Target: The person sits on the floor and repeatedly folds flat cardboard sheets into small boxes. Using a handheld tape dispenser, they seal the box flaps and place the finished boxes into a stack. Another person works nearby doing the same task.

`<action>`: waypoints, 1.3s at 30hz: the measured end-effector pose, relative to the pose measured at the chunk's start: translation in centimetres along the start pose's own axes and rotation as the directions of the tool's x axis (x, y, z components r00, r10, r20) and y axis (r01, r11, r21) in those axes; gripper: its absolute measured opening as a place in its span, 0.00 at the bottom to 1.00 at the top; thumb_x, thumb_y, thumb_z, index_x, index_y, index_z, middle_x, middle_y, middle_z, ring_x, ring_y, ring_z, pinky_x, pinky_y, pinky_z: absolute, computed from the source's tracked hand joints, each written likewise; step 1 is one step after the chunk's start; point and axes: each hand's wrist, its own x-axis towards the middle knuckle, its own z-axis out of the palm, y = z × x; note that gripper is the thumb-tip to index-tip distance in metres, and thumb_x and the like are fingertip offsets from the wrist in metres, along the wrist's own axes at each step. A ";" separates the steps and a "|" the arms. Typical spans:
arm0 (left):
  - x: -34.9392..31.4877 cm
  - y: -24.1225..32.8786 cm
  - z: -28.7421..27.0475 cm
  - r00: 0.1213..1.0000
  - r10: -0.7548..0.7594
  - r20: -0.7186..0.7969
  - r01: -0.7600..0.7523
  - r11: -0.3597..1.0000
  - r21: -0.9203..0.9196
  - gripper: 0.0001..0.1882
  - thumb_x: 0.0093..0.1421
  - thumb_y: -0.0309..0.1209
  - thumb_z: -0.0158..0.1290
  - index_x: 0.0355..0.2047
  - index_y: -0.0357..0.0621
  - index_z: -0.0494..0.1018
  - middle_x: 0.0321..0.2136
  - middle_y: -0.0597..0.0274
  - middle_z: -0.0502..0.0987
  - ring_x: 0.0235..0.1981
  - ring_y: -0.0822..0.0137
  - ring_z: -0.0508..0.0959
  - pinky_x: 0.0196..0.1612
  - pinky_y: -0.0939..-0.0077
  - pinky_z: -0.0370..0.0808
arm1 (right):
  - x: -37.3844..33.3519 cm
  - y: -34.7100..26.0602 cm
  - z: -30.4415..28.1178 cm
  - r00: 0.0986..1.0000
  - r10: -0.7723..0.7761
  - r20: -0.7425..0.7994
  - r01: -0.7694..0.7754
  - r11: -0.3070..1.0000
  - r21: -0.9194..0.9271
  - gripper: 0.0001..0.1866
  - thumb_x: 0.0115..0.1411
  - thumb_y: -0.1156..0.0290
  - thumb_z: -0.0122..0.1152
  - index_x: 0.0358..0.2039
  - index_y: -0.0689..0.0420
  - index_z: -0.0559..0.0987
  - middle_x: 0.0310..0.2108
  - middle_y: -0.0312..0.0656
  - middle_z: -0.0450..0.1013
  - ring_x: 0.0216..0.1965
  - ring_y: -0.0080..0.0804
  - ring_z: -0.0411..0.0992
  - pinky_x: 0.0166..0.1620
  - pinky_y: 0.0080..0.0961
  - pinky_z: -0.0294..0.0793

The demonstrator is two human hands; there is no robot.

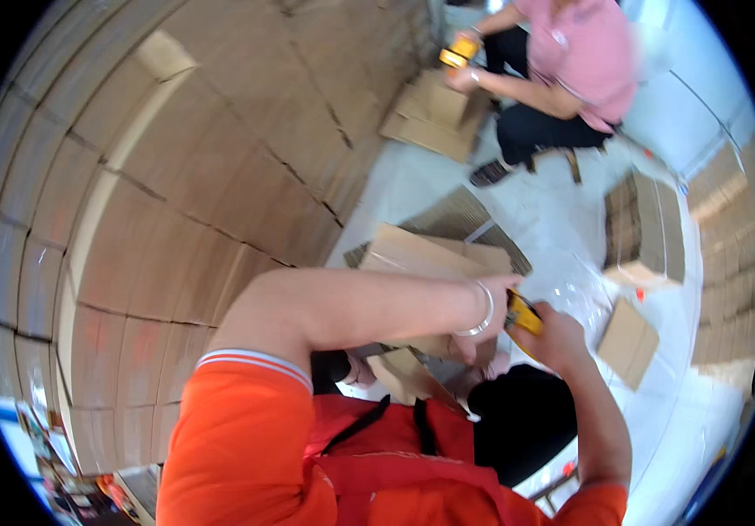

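Observation:
An open cardboard box with raised flaps stands in front of me, between my legs. My left arm crosses over it, a white bangle on the wrist. My left hand rests at the box's right side with fingers spread, close to a yellow tape dispenser. Some of its fingertips are hidden. My right hand is closed around that dispenser, just right of the left hand. Below my left forearm a lower cardboard flap sticks out toward me.
Stacked cartons form a wall on the left. Flat cardboard lies beyond the box. At the right stand a strapped cardboard bundle and a loose sheet. A seated co-worker holds another yellow dispenser over a box.

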 end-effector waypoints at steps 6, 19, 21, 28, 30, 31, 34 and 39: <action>-9.7 0.8 6.2 0.664 -0.636 -0.393 0.402 0.747 -0.530 0.67 0.34 0.63 0.66 0.69 0.45 0.49 0.69 0.49 0.52 0.72 0.51 0.47 0.67 0.32 0.38 | -2.5 6.1 2.1 0.908 0.214 -0.359 0.039 0.812 0.583 0.25 0.57 0.66 0.66 0.52 0.65 0.73 0.34 0.51 0.79 0.30 0.38 0.79 0.31 0.32 0.78; -36.8 7.7 4.2 -0.531 -0.367 -0.764 0.803 -0.505 -0.316 0.58 0.33 0.41 0.71 0.67 0.53 0.58 0.54 0.55 0.65 0.56 0.52 0.63 0.61 0.47 0.55 | -0.9 5.2 5.2 0.827 0.359 -0.432 0.183 0.555 0.812 0.20 0.64 0.69 0.59 0.53 0.65 0.71 0.31 0.40 0.75 0.20 0.22 0.71 0.18 0.20 0.70; -41.5 6.3 6.2 -0.539 -0.443 -0.716 0.763 -0.617 -0.193 0.58 0.36 0.46 0.71 0.68 0.55 0.56 0.54 0.54 0.65 0.57 0.52 0.63 0.63 0.45 0.52 | 0.9 4.8 6.1 0.824 0.298 -0.482 0.257 0.562 0.786 0.19 0.65 0.69 0.59 0.53 0.65 0.71 0.31 0.40 0.75 0.20 0.22 0.70 0.17 0.20 0.69; -42.0 -0.8 12.0 -0.609 -0.701 -0.372 0.779 -0.617 -0.113 0.60 0.44 0.59 0.67 0.71 0.54 0.47 0.60 0.52 0.60 0.61 0.52 0.59 0.66 0.41 0.47 | 0.4 2.1 4.8 0.872 0.264 -0.413 0.204 0.571 0.795 0.20 0.64 0.70 0.59 0.54 0.66 0.71 0.36 0.41 0.75 0.29 0.22 0.73 0.29 0.20 0.74; -41.2 -1.6 11.3 -0.653 -0.683 -0.329 0.741 -0.666 -0.088 0.61 0.44 0.59 0.66 0.71 0.54 0.45 0.64 0.52 0.57 0.65 0.51 0.56 0.67 0.40 0.45 | -0.1 2.4 4.7 0.870 0.291 -0.397 0.159 0.595 0.787 0.20 0.64 0.71 0.59 0.54 0.67 0.70 0.38 0.42 0.75 0.34 0.24 0.74 0.37 0.21 0.75; -40.9 -1.7 11.4 -0.648 -0.672 -0.359 0.737 -0.673 -0.071 0.61 0.44 0.59 0.66 0.71 0.54 0.45 0.64 0.52 0.56 0.66 0.51 0.55 0.67 0.41 0.45 | -0.2 3.0 5.0 0.855 0.295 -0.426 0.168 0.620 0.766 0.21 0.64 0.71 0.59 0.54 0.67 0.70 0.39 0.43 0.75 0.37 0.25 0.74 0.39 0.22 0.75; -37.8 -2.2 11.8 -0.513 -0.599 -0.615 0.836 -0.512 -0.197 0.57 0.43 0.51 0.69 0.69 0.53 0.51 0.65 0.54 0.56 0.67 0.49 0.55 0.67 0.42 0.50 | -0.1 4.2 5.6 0.812 0.340 -0.474 0.133 0.683 0.718 0.21 0.64 0.71 0.60 0.54 0.69 0.72 0.42 0.45 0.75 0.41 0.28 0.73 0.45 0.25 0.74; -22.5 -1.2 14.8 -0.041 -0.755 -0.655 0.760 0.402 -0.511 0.44 0.44 0.40 0.68 0.62 0.45 0.64 0.60 0.50 0.66 0.62 0.49 0.65 0.67 0.50 0.57 | 1.2 3.4 4.0 0.858 0.481 -0.182 0.006 0.343 0.939 0.19 0.68 0.56 0.55 0.45 0.61 0.75 0.25 0.38 0.71 0.21 0.26 0.71 0.23 0.24 0.72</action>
